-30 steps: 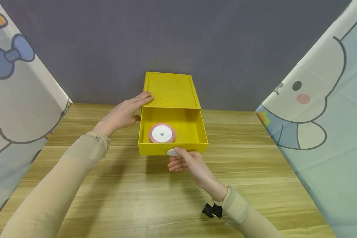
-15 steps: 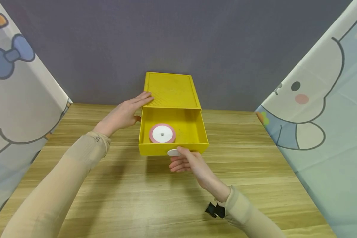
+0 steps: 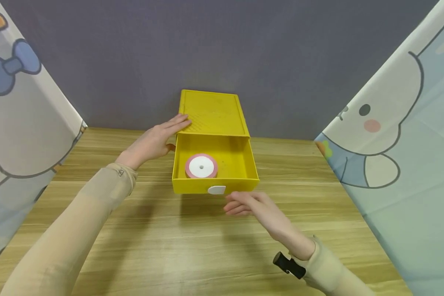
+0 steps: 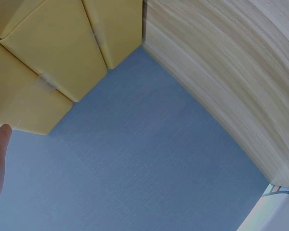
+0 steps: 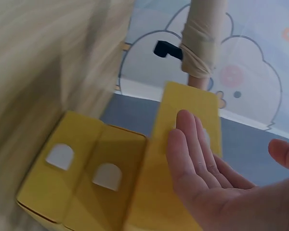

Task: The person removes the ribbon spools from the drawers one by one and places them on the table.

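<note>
A yellow drawer box (image 3: 214,111) stands against the back wall, its top drawer (image 3: 192,186) pulled out toward me. Inside the drawer, at the front left, lies a spool of pink ribbon (image 3: 196,163) with a round white face. My left hand (image 3: 153,139) rests its straight fingers on the box's top left edge, thumb down along the side. Just off the drawer front, right of the white tab handle (image 3: 216,190), my right hand (image 3: 260,211) hovers with loosely extended fingers and holds nothing. The right wrist view shows its palm (image 5: 221,197) before the drawer front.
Below the pulled-out drawer, two closed drawers (image 5: 70,192) with white tabs show in the right wrist view. Wood-grain table (image 3: 163,246) lies under everything. A grey cloth wall (image 3: 214,49) rises behind, and printed cartoon curtains (image 3: 410,164) flank both sides.
My right hand has let go of the white tab and moved a little right and toward me. My left hand, the drawer and the spool stay in place.
</note>
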Tool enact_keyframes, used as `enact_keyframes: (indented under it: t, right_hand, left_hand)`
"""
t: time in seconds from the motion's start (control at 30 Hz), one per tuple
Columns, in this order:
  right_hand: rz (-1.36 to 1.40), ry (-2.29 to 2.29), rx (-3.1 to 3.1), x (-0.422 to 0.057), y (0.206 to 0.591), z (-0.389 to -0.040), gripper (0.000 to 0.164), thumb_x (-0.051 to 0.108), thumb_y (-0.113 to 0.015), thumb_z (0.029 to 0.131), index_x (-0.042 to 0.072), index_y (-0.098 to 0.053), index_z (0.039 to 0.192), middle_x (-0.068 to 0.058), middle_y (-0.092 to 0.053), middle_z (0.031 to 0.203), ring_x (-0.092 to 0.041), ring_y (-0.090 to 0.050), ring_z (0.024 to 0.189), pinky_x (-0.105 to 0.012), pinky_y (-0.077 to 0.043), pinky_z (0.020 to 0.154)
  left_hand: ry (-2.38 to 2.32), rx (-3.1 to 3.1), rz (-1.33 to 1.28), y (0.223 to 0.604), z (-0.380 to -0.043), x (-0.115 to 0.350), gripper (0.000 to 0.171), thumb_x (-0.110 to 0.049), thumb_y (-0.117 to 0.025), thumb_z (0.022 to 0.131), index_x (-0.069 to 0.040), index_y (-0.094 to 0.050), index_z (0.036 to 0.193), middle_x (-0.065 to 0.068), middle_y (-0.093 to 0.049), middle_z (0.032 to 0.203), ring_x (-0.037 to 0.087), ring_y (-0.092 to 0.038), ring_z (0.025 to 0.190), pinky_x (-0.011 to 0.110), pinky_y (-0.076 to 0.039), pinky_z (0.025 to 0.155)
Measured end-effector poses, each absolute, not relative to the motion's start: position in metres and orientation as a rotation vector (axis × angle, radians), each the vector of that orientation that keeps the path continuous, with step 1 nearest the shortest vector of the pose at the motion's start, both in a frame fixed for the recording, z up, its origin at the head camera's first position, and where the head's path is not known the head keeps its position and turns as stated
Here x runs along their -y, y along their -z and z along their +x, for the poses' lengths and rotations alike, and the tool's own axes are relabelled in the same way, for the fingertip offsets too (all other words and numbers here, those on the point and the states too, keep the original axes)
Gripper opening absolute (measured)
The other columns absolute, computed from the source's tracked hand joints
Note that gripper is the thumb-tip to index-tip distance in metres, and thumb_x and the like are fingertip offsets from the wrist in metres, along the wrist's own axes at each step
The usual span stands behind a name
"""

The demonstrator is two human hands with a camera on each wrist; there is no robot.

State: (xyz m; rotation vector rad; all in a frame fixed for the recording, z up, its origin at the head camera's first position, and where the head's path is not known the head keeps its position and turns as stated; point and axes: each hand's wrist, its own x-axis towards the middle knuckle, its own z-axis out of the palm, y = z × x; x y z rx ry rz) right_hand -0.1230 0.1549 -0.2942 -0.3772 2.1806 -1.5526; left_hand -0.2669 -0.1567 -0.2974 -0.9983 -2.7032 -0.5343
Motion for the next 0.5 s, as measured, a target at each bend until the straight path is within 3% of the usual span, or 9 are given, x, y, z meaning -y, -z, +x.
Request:
enact_keyframes:
  t: [0.1,0.5]
  right_hand:
    - [-0.431,1.534,-2.211,-0.161,0.283,-0.120,0.049,0.034,-0.044,0.100,-0.007,-0.059,0.122,-0.025,-0.069,0.111,-0.027,-0.070,0.100,-0.047,-0.051,0.100]
    - [-0.541,1.463,-2.336,-0.169,0.253,-0.123,0.045,0.030,-0.043,0.101,-0.006,-0.059,0.124,-0.016,-0.071,0.110,-0.018,-0.070,0.100,-0.049,-0.044,0.107]
  left_hand:
    - [0.534,2.696,-0.988,0.298,-0.266,0.156,0.084,0.019,-0.063,0.076,-0.009,-0.033,0.150,0.011,-0.023,0.160,0.033,-0.026,0.146,0.038,-0.057,0.073]
    - [0.538,2.712,-0.992,0.296,-0.267,0.156,0.082,0.018,-0.061,0.078,-0.007,-0.032,0.150,0.013,-0.022,0.160,0.035,-0.025,0.146,0.044,-0.056,0.081]
